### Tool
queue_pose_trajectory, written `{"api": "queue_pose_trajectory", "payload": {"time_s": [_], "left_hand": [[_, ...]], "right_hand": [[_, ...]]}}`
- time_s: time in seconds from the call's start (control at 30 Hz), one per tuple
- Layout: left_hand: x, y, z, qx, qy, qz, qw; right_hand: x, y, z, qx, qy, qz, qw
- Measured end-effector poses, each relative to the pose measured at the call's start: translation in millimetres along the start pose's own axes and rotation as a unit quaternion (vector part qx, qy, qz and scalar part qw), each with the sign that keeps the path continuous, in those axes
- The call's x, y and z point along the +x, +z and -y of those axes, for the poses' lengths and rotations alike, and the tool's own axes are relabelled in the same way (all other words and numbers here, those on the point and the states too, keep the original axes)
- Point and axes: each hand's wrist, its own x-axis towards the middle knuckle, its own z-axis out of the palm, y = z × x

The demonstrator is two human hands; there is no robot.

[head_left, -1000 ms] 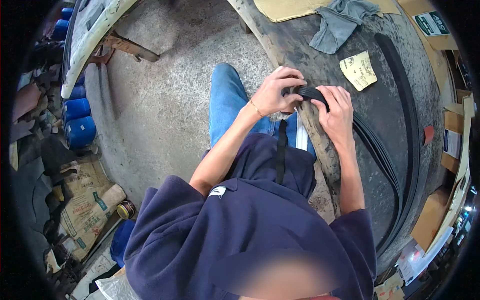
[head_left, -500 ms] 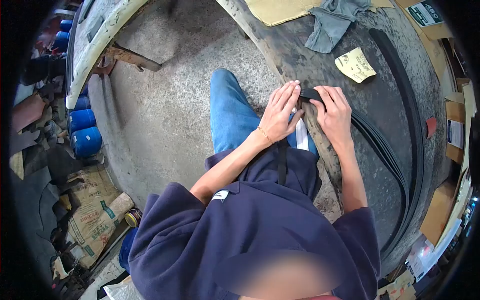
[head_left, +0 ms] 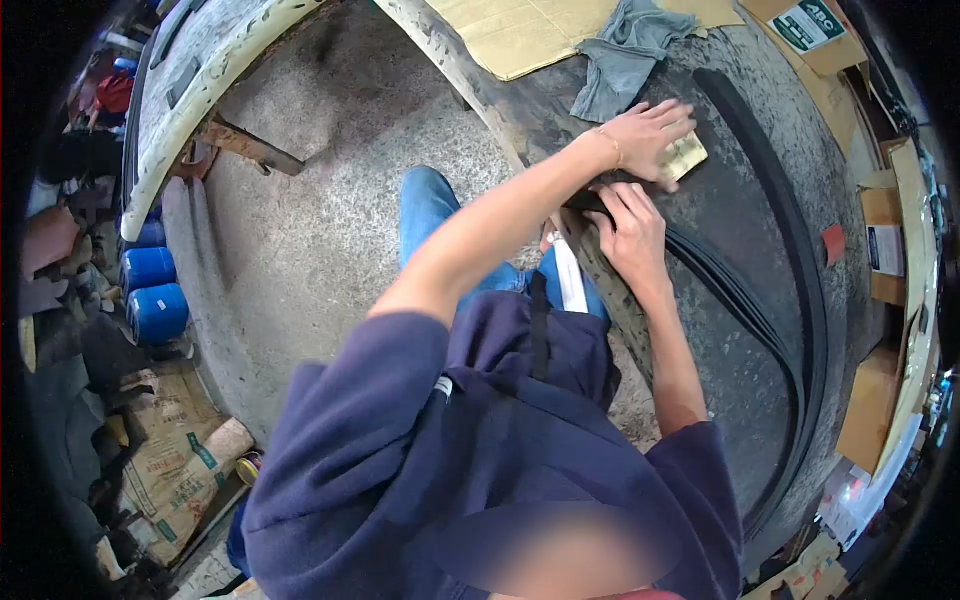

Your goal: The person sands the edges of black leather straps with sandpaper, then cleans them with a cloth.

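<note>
My left hand [head_left: 652,143] reaches across to the table with its fingers stretched and apart, slightly blurred. It lies over the yellow paper note [head_left: 688,155], hiding much of it. At the table's edge my right hand [head_left: 634,238] is closed over the end of a bundle of thin black strips [head_left: 738,290], which curve back along the tabletop toward me. A wider black band [head_left: 768,155] lies to the right of the bundle. Just beyond my left hand is a crumpled grey cloth [head_left: 625,55].
A yellowish sheet [head_left: 510,38] covers the table's far end. A small red piece [head_left: 833,244] lies on the right side, near cardboard boxes [head_left: 885,235]. Blue containers [head_left: 157,313] and scrap material [head_left: 85,385] stand to the left. A wooden leg [head_left: 255,147] juts out beneath the other table.
My left hand has left the end of the strips and moved forward and right onto the yellow note. My right hand stays on the strips. The whole view has shifted a little.
</note>
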Motion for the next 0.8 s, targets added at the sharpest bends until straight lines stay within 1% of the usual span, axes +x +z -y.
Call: {"api": "queue_pose_trajectory", "payload": {"time_s": [0.07, 0.1, 0.17, 0.27, 0.3, 0.33, 0.4, 0.43, 0.47, 0.5, 0.53, 0.57, 0.6, 0.63, 0.67, 0.7, 0.73, 0.77, 0.8], "left_hand": [[11, -4, 6, 0.060, 0.043, 0.118, 0.990], [9, 4, 7, 0.061, 0.035, 0.115, 0.991], [-4, 15, 14, 0.180, 0.129, 0.019, 0.975], [-10, -5, 3, 0.187, 0.113, 0.038, 0.975], [-6, 4, 8, 0.170, 0.132, -0.029, 0.976], [1, 5, 6, 0.171, 0.125, -0.035, 0.977], [17, 10, 5, 0.106, 0.048, 0.070, 0.991], [19, 15, 7, 0.077, 0.058, 0.009, 0.995], [20, 18, 12, 0.077, 0.054, 0.004, 0.996], [23, 19, 17, 0.044, 0.045, -0.014, 0.998], [24, 6, 11, 0.009, 0.037, -0.029, 0.999], [13, -7, 6, -0.088, -0.048, -0.071, 0.992], [-3, -32, -2, -0.110, -0.072, -0.147, 0.980], [-24, -56, -8, -0.184, -0.109, -0.221, 0.952], [-51, -77, -12, -0.152, -0.175, -0.227, 0.946], [-79, -89, -18, -0.111, -0.166, -0.316, 0.928], [-107, -85, -21, -0.023, -0.193, -0.358, 0.913], [-133, -84, -44, -0.019, -0.251, -0.317, 0.914], [-153, -67, -64, -0.017, -0.264, -0.272, 0.925]], "right_hand": [[1, 0, -5, 0.000, -0.020, -0.003, 1.000], [0, -1, -5, 0.001, -0.014, -0.005, 1.000], [1, 3, -1, 0.007, -0.005, -0.020, 1.000], [2, 3, 2, 0.001, -0.001, -0.023, 1.000], [2, 3, 1, 0.001, -0.007, -0.016, 1.000], [2, 3, 0, 0.004, 0.000, -0.010, 1.000], [3, 2, -1, 0.006, -0.001, 0.002, 1.000], [3, 1, 0, 0.003, 0.003, 0.007, 1.000], [3, 0, 1, -0.002, 0.010, 0.012, 1.000], [4, -1, 3, -0.002, 0.009, 0.008, 1.000], [6, -1, 4, -0.004, 0.006, 0.011, 1.000], [6, -1, 4, -0.004, 0.003, 0.004, 1.000], [4, 1, 4, -0.002, 0.003, -0.003, 1.000], [4, 1, 6, -0.003, 0.010, -0.003, 1.000], [3, 1, 7, 0.001, 0.017, -0.002, 1.000], [3, 0, 8, 0.001, 0.023, -0.003, 1.000], [5, 1, 8, 0.002, 0.025, -0.005, 1.000], [6, 1, 10, 0.007, 0.036, -0.005, 0.999], [6, 2, 10, 0.006, 0.038, -0.010, 0.999]]}}
